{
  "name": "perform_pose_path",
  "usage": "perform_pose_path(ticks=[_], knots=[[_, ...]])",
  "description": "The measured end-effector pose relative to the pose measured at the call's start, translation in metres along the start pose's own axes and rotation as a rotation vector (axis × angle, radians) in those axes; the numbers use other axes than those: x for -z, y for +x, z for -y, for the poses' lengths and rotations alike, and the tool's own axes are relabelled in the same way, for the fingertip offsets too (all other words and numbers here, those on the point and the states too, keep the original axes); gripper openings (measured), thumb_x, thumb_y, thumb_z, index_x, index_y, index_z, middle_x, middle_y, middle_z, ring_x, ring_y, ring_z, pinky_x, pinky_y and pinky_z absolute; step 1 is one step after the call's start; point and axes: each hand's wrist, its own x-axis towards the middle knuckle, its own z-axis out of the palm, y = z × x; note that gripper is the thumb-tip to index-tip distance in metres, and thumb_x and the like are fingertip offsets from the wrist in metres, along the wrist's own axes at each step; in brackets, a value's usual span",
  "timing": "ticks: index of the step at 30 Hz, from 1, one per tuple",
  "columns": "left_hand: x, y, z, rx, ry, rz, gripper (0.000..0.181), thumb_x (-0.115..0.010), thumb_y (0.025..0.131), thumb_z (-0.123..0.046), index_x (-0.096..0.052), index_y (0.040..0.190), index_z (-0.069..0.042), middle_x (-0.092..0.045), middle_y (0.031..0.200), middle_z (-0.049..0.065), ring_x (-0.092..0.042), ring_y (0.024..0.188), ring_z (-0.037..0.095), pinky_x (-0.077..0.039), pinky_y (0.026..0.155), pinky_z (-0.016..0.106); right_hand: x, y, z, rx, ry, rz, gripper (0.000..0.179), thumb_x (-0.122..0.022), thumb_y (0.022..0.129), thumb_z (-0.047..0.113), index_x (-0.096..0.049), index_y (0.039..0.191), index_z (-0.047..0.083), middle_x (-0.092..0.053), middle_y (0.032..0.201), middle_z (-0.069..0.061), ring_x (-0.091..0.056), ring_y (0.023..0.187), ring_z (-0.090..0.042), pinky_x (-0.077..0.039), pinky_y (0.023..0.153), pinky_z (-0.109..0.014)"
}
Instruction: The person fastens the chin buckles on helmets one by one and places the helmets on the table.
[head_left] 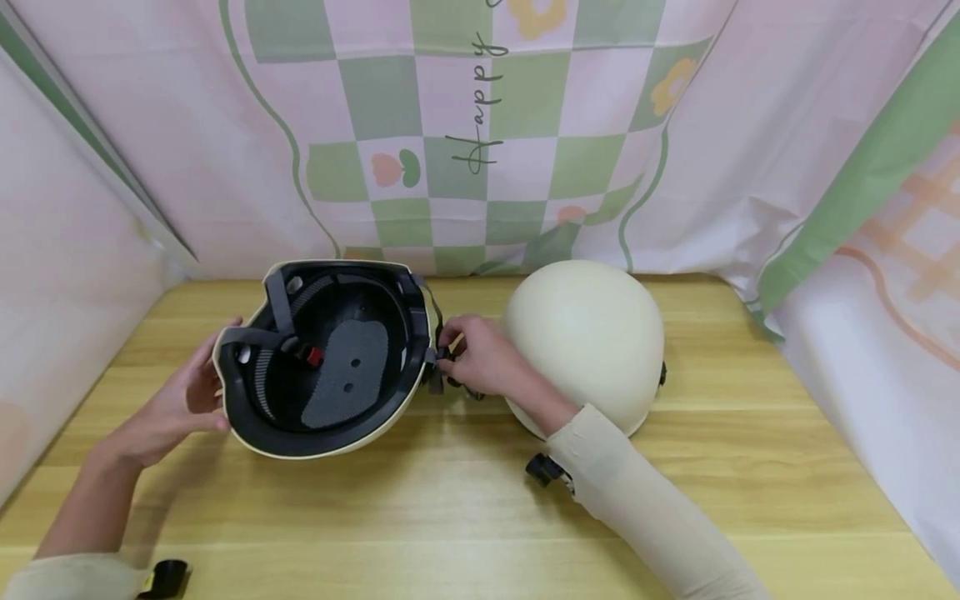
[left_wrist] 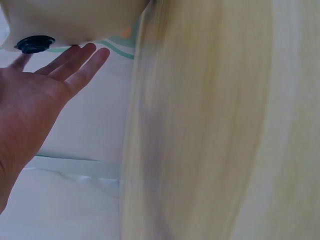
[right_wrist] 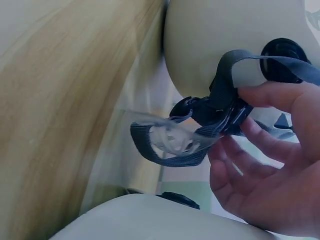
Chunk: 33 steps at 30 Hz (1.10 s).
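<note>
A cream helmet [head_left: 322, 446] is tilted with its black padded inside toward the head camera. My left hand [head_left: 183, 404] is at its left side, fingers extended and touching the shell; the left wrist view shows the hand [left_wrist: 45, 100] under the shell beside a black round fitting [left_wrist: 35, 43]. On the helmet's right side my right hand [head_left: 483, 354] pinches the dark chin strap [right_wrist: 225, 95] at a black buckle between thumb and fingers. A loop of strap and a blurred clear piece [right_wrist: 175, 137] hang from there in the right wrist view.
A second cream helmet [head_left: 588, 333] sits dome up on the wooden table [head_left: 450, 517], partly behind my right forearm. A patterned curtain [head_left: 450, 100] stands behind the table, with pale fabric along both sides. Black wrist cameras [head_left: 543, 471] are on both sleeves.
</note>
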Motion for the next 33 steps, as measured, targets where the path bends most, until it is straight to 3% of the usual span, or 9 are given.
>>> perform_pose_path(ticks=[5,10,12,16,21,23,26,30,33], knots=[[-0.001,0.003,-0.004,-0.039,0.008,-0.031,0.097,-0.075,0.094,-0.004,-0.012,0.167,-0.011,-0.052,0.148,0.002,-0.054,0.126,0.012,-0.046,0.098,0.022,0.006,-0.002,0.003,-0.001,-0.013,-0.043,0.018,-0.079,0.09,0.013,-0.07,0.103,0.005,-0.07,0.109,-0.013,-0.071,0.097,-0.028,-0.057,0.079,-0.036],[-0.007,0.009,-0.015,-0.074,0.131,-0.151,0.085,-0.064,0.093,0.016,-0.023,0.165,-0.007,-0.054,0.148,0.002,-0.056,0.127,0.011,-0.048,0.096,0.018,0.017,-0.006,0.008,-0.029,0.057,-0.085,0.018,-0.077,0.091,0.01,-0.068,0.104,0.003,-0.07,0.107,-0.012,-0.07,0.099,-0.029,-0.057,0.077,-0.036],[-0.011,0.013,-0.02,-0.069,0.243,-0.216,0.083,-0.06,0.092,0.021,-0.03,0.163,-0.008,-0.052,0.15,-0.002,-0.053,0.131,0.008,-0.045,0.097,0.015,0.022,-0.008,0.009,-0.027,0.094,-0.117,0.017,-0.077,0.091,0.009,-0.068,0.104,0.003,-0.071,0.103,-0.011,-0.07,0.099,-0.029,-0.057,0.078,-0.037],[-0.02,0.022,-0.029,-0.075,0.523,-0.361,0.075,-0.065,0.089,0.022,-0.044,0.156,-0.005,-0.054,0.146,-0.012,-0.049,0.134,0.003,-0.04,0.098,0.011,0.032,-0.011,0.009,0.021,0.16,-0.187,0.016,-0.077,0.092,0.01,-0.068,0.103,0.003,-0.073,0.096,-0.01,-0.07,0.093,-0.027,-0.054,0.077,-0.037],[-0.029,0.036,-0.037,-0.198,0.767,-0.463,0.063,-0.074,0.08,0.024,-0.06,0.138,0.006,-0.062,0.135,-0.01,-0.054,0.127,0.001,-0.043,0.099,0.012,0.041,-0.012,0.008,0.09,0.272,-0.266,0.015,-0.077,0.093,0.008,-0.069,0.103,0.001,-0.074,0.096,-0.011,-0.07,0.087,-0.024,-0.054,0.072,-0.032],[-0.032,0.041,-0.041,-0.247,0.887,-0.459,0.058,-0.079,0.077,0.022,-0.066,0.131,0.005,-0.066,0.13,-0.003,-0.055,0.121,-0.002,-0.043,0.096,0.011,0.044,-0.012,0.01,0.104,0.32,-0.291,0.016,-0.078,0.092,0.007,-0.069,0.104,0.001,-0.074,0.097,-0.011,-0.07,0.088,-0.023,-0.053,0.073,-0.03],[-0.035,0.048,-0.047,-0.284,1.082,-0.41,0.053,-0.086,0.071,0.015,-0.072,0.121,0.002,-0.071,0.12,0.011,-0.062,0.109,0.007,-0.04,0.091,0.009,0.048,-0.014,0.013,0.124,0.367,-0.314,0.017,-0.078,0.092,0.005,-0.069,0.105,0.0,-0.074,0.098,-0.012,-0.069,0.089,-0.023,-0.052,0.074,-0.029],[-0.038,0.058,-0.052,-0.248,1.257,-0.27,0.045,-0.091,0.069,0.007,-0.075,0.111,0.002,-0.072,0.108,0.019,-0.068,0.097,0.033,-0.053,0.086,0.033,0.049,-0.014,0.017,0.147,0.396,-0.317,0.017,-0.078,0.091,0.004,-0.069,0.105,-0.001,-0.073,0.099,-0.013,-0.069,0.089,-0.024,-0.053,0.076,-0.03],[-0.039,0.064,-0.052,-0.187,1.338,-0.174,0.041,-0.092,0.071,0.002,-0.075,0.108,0.003,-0.071,0.102,0.021,-0.068,0.092,0.039,-0.055,0.076,0.055,0.048,-0.014,0.019,0.168,0.403,-0.306,0.017,-0.078,0.091,0.004,-0.069,0.104,-0.001,-0.073,0.099,-0.013,-0.069,0.089,-0.024,-0.054,0.077,-0.03]])
